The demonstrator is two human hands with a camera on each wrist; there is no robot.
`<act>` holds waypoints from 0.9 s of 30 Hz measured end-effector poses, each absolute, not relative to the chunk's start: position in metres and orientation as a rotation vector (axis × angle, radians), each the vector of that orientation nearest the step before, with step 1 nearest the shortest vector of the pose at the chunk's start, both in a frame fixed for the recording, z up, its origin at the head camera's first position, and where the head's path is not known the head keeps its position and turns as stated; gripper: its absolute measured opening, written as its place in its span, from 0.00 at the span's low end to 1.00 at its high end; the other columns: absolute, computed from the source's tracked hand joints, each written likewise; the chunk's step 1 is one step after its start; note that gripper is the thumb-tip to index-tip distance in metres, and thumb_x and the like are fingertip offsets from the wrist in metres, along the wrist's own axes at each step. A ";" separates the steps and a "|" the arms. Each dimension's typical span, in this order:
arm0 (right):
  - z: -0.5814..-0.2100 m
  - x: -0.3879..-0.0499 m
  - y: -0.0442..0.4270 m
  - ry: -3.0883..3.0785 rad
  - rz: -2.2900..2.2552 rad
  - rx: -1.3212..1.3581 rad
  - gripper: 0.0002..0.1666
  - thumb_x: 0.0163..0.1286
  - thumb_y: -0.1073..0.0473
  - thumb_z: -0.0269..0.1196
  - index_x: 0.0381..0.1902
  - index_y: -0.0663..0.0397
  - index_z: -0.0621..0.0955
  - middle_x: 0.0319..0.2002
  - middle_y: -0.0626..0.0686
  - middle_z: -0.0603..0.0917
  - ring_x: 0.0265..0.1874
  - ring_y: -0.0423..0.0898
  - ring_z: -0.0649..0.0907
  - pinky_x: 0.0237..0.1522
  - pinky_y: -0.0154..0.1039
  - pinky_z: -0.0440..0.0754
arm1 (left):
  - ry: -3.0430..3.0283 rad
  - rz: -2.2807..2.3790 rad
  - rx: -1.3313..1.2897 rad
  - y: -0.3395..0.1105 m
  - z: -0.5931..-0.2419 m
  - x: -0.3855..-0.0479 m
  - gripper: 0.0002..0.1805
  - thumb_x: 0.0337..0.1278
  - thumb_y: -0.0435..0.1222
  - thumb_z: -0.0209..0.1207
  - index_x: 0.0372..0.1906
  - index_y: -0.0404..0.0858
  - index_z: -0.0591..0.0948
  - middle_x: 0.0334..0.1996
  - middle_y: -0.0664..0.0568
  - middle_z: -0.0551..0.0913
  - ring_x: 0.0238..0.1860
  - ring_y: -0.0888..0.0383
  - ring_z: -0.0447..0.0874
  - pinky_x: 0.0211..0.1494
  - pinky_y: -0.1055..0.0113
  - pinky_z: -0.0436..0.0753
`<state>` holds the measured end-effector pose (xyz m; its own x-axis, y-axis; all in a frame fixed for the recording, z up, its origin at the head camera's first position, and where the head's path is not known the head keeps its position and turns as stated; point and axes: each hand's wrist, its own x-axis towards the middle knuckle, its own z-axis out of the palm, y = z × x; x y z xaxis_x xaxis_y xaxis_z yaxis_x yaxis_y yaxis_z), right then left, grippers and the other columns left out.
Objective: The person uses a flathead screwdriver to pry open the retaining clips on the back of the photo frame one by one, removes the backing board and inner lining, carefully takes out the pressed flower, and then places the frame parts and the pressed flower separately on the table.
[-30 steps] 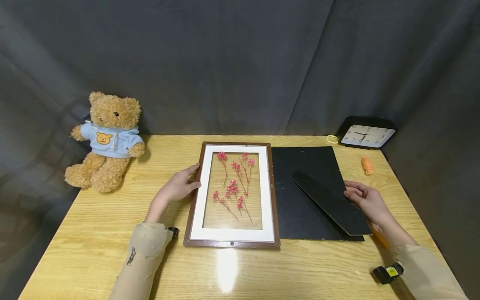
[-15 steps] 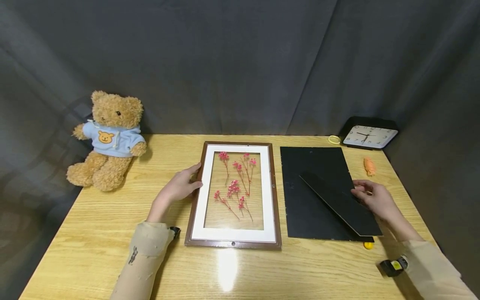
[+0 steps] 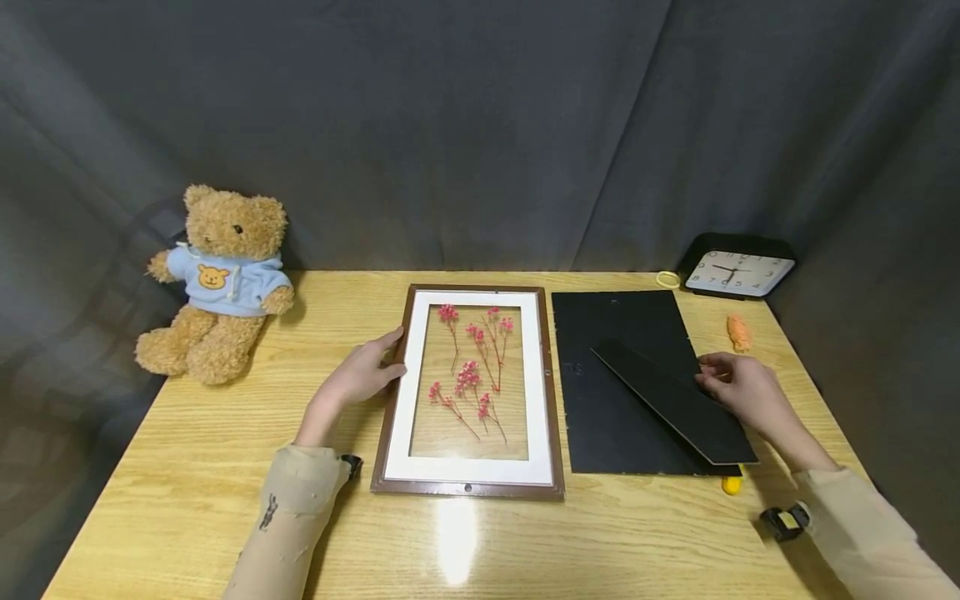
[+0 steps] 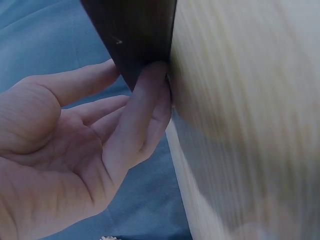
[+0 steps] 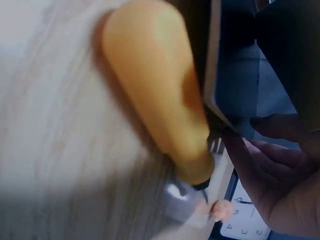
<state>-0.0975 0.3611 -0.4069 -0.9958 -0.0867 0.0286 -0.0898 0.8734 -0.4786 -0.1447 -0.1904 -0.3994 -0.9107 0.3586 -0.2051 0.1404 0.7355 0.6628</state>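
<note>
A brown picture frame [image 3: 553,417] with a white mat and pressed pink flowers [image 3: 467,375] under clear glazing lies on the table. My left hand [image 3: 358,371] grips its left edge, thumb on top; the left wrist view shows fingers [image 4: 150,90] curled against the dark edge. To the right, a black backing board [image 3: 607,433] lies with its easel stand flap [image 3: 675,400] slanting across it. My right hand [image 3: 742,387] pinches the board's right edge. Beneath the board's near right corner, a yellow-handled tool [image 5: 155,75] with a shiny metal end is partly hidden in the head view.
A teddy bear [image 3: 225,283] in a blue hoodie sits at the back left. At the back right stand a black clock [image 3: 738,271], a yellow ring [image 3: 667,280] and a small orange object [image 3: 738,332]. Grey curtain [image 3: 480,133] surrounds the wooden table [image 3: 187,467].
My right hand has slid the backing board right, away from the frame, then slightly back left. More of the yellow handle shows at its corner. My left hand keeps its grip on the frame.
</note>
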 end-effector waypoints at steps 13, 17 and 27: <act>-0.400 -0.100 0.357 -3.096 0.838 0.109 0.15 0.75 0.69 0.66 0.50 0.82 0.82 0.38 0.70 0.89 0.27 0.52 0.89 0.23 0.35 0.84 | 2.618 0.942 0.359 -0.189 -0.398 -0.143 0.38 0.81 0.33 0.57 0.83 0.24 0.55 0.80 0.28 0.59 0.66 0.36 0.76 0.61 0.47 0.76; -0.396 -0.103 0.357 -3.103 0.765 0.125 0.13 0.74 0.69 0.66 0.47 0.80 0.84 0.34 0.66 0.89 0.25 0.49 0.87 0.24 0.39 0.82 | 2.615 0.933 0.358 -0.188 -0.397 -0.143 0.38 0.81 0.33 0.57 0.83 0.24 0.55 0.80 0.28 0.59 0.57 0.39 0.79 0.58 0.48 0.76; -0.366 -0.106 0.307 -2.931 0.824 0.252 0.10 0.73 0.71 0.69 0.48 0.74 0.86 0.33 0.62 0.90 0.27 0.50 0.87 0.23 0.33 0.78 | 2.582 0.962 0.325 -0.191 -0.396 -0.143 0.39 0.81 0.33 0.57 0.84 0.26 0.53 0.44 0.29 0.86 0.15 0.62 0.61 0.27 0.62 0.75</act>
<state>-0.1056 0.3067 -0.3663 -0.9826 -0.1350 0.1274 -0.1816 0.8413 -0.5092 -0.1430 -0.1909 -0.3962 -0.9067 0.3356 -0.2557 0.0864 0.7410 0.6659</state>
